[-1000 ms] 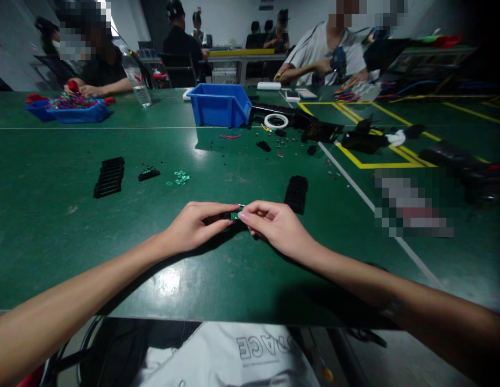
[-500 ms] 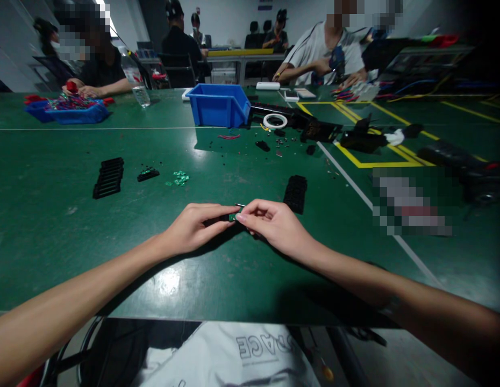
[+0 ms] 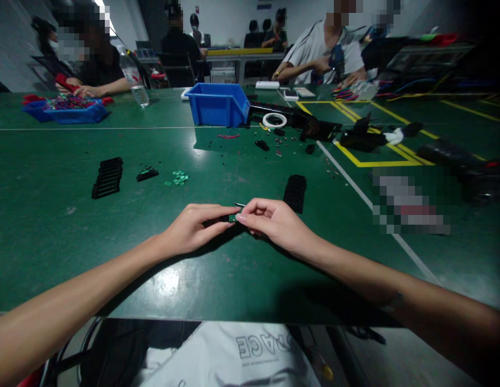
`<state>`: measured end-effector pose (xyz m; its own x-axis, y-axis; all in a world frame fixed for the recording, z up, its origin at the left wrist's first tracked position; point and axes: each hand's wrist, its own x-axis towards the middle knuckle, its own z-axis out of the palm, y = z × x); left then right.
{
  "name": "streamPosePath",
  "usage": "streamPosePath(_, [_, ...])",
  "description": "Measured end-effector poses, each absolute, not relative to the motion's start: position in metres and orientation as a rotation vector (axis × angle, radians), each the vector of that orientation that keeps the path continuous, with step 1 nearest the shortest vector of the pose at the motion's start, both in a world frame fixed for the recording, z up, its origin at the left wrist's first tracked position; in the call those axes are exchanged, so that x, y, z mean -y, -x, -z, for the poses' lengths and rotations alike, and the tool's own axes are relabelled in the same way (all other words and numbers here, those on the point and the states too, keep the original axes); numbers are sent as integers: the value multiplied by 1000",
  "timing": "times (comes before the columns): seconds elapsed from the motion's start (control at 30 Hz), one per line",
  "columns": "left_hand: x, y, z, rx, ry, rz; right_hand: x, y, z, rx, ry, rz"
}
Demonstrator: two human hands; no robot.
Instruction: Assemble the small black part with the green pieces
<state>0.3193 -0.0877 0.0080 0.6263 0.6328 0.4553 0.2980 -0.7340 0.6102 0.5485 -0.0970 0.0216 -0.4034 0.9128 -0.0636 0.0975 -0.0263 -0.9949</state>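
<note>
My left hand [image 3: 193, 226] and my right hand [image 3: 274, 221] meet just above the green table [image 3: 64, 236], near its front edge. Both pinch one small part [image 3: 233, 217], green at its visible end with a dark body that my left fingers mostly hide. A thin metal tip pokes out above my right fingers. A black ribbed block [image 3: 295, 192] lies just beyond my right hand.
Black clip strips [image 3: 108, 176], a small dark part [image 3: 147, 173] and green chips [image 3: 178, 178] lie at the left. A blue bin [image 3: 218, 104], a tape roll [image 3: 275, 120] and dark tools sit farther back. Other people work at the far side.
</note>
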Motion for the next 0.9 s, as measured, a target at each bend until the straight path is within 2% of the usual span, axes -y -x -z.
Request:
streamPosePath(0.47, [87,-320,-7,-725,-2366,-926,97,-549,-23,1537,1069,-1571])
streamPosePath(0.9, [87,-317,-8,-701,-2321,-879,100,-550,-18,1579,1059,-1482])
